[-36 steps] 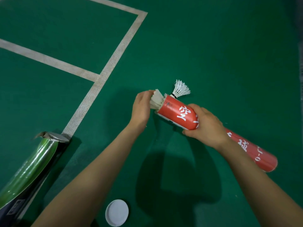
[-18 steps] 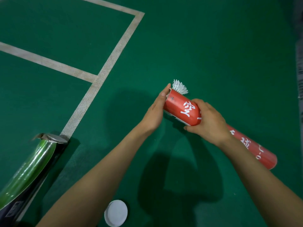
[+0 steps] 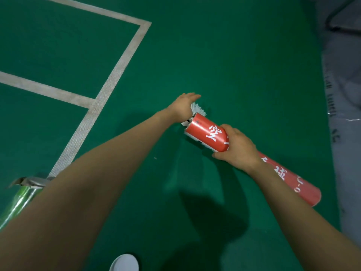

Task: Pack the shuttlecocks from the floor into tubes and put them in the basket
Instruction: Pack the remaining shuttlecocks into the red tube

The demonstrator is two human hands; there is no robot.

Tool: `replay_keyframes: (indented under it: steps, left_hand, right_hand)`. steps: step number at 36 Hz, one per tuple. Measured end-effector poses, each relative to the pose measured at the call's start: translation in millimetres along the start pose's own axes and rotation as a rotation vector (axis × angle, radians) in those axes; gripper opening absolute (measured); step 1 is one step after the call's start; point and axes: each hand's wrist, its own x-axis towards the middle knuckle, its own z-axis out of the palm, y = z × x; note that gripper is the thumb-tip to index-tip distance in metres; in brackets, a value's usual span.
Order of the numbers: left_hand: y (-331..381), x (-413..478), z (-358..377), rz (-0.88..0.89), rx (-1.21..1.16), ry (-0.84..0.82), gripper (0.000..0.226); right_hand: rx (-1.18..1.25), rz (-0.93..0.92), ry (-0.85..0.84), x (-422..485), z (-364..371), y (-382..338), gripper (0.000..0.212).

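Shuttlecock (image 3: 198, 110) at red tube (image 3: 205, 133) mouth, under left hand (image 3: 184, 108).
Left hand flat, fingers straight, over the feathers; right hand (image 3: 237, 148) grips the tube mid-body. Likely loading step; next needs a pinch, then cork-first feed into the mouth.

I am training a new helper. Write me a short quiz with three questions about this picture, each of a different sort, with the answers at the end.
1. Multiple choice: the red tube is gripped by A) no hand, B) one hand, C) both hands.
2. True or false: the white lid lies on the floor, apart from the red tube.
3. Fill the gap: the left hand, fingers straight, reaches over a white ___ at the tube's open end.
Key: 1. B, the right hand. 2. True. 3. shuttlecock.
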Motion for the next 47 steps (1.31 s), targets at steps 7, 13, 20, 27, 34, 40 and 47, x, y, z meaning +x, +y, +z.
replay_keyframes:
  steps: [7, 13, 20, 27, 34, 40, 47]
  left_hand:
    - [-21.7, 10.5, 7.8, 0.02, 0.266, 0.001, 0.037]
    - [-37.7, -13.5, -7.2, -0.139, -0.073, 0.264, 0.016]
    - [-19.1, -62.5, -25.3, -0.073, -0.641, 0.522, 0.008]
    - [-14.3, -121.2, -52.3, -0.01, -0.462, 0.662, 0.018]
    - [-10.1, -155.5, -90.5, -0.053, -0.277, 0.489, 0.019]
    - [-8.1, -174.2, -92.8, 0.017, -0.229, 0.365, 0.012]
    - [-14.2, -207.9, -96.3, 0.011, -0.155, 0.29, 0.023]
  right_hand:
    - [-0.007, 0.005, -0.016, -3.4, 2.0, 3.4, 0.08]
    - [0.002, -0.001, -0.003, -6.8, -1.8, 1.7, 0.08]
    - [0.045, -0.03, 0.044, -0.9, -1.6, -16.7, 0.077]
    - [0.094, -0.101, 0.103, 2.2, -3.3, -50.5, 0.079]
    - [0.166, -0.1, 0.076, -10.5, -16.5, -77.6, 0.08]
    - [0.227, -0.121, 0.058, -18.5, -17.3, -98.1, 0.085]
    - [0.214, -0.116, 0.06, -49.4, -2.9, -127.0, 0.083]
